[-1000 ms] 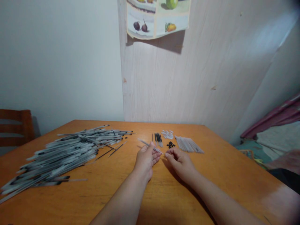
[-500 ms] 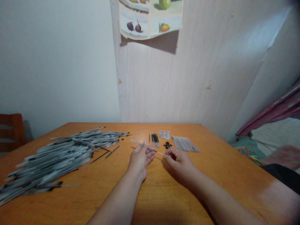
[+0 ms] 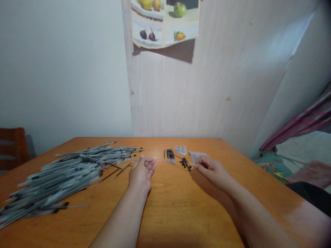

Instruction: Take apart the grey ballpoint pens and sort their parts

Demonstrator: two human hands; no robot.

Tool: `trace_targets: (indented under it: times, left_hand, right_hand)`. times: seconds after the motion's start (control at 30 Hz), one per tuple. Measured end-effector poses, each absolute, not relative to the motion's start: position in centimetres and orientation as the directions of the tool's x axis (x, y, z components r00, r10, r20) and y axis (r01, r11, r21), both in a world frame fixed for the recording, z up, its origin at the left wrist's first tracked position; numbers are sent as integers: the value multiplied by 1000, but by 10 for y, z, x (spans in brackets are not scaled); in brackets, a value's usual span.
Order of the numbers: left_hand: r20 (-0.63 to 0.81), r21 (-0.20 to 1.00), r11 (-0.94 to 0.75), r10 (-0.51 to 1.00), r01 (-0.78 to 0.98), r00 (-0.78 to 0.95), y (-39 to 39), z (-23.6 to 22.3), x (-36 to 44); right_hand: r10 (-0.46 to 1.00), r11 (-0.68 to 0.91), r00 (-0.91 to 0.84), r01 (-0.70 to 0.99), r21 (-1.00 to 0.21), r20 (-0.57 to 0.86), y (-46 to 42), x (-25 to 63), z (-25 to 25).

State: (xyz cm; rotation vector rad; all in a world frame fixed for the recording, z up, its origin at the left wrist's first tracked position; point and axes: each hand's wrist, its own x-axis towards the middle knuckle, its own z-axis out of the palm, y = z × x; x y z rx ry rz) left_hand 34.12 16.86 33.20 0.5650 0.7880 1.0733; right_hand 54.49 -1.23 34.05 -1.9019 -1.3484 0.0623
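My left hand (image 3: 141, 172) lies on the orange table (image 3: 181, 206) with its fingers stretched out toward a big pile of grey-white pens (image 3: 64, 168); its fingertips are beside a loose pen. My right hand (image 3: 210, 168) is pinched on a thin clear tube (image 3: 183, 159) that points up and left over several small black end pieces (image 3: 185, 162). Just beyond it lie a row of black refills (image 3: 170, 155), a few clear caps (image 3: 181, 149) and a bunch of clear barrels (image 3: 197, 155), partly hidden by my right hand.
A wooden chair (image 3: 12, 146) stands at the far left. A pale wood panel with a fruit poster (image 3: 164, 22) rises behind the table. Crumpled cloth and bedding (image 3: 297, 144) lie to the right of the table's edge.
My hands have parted: the right one drew the thin tube away to the right, over the black pieces. The left one let go, opened and moved left toward the pen pile.
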Motion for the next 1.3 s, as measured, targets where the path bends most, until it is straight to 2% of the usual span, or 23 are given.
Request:
trace_targets:
  times: [0.13, 0.27, 0.37, 0.67, 1.13, 1.3]
  left_hand:
    - [-276, 763, 389, 918, -516, 285, 163, 333, 344]
    - [-239, 805, 374, 915, -460, 324, 156, 333, 346]
    - [-217, 835, 357, 913, -418, 347, 152, 332, 346]
    - [-191, 859, 342, 904, -380, 383, 148, 326, 349]
    - [-200, 860, 357, 893, -365, 402, 146, 325, 351]
    - [-205, 866, 355, 894, -353, 398, 146, 326, 351]
  right_hand:
    - [622, -379, 661, 724, -576, 420, -16, 577, 335]
    - [469, -662, 819, 573, -482, 331, -20, 590, 330]
    - [419, -758, 868, 496, -423, 266, -19, 586, 326]
    - [433, -810, 886, 462, -361, 164, -13, 577, 318]
    - [484, -799, 867, 492, -345, 118, -14, 580, 312]
    - [457, -802, 878, 476, -360, 143, -14, 580, 313]
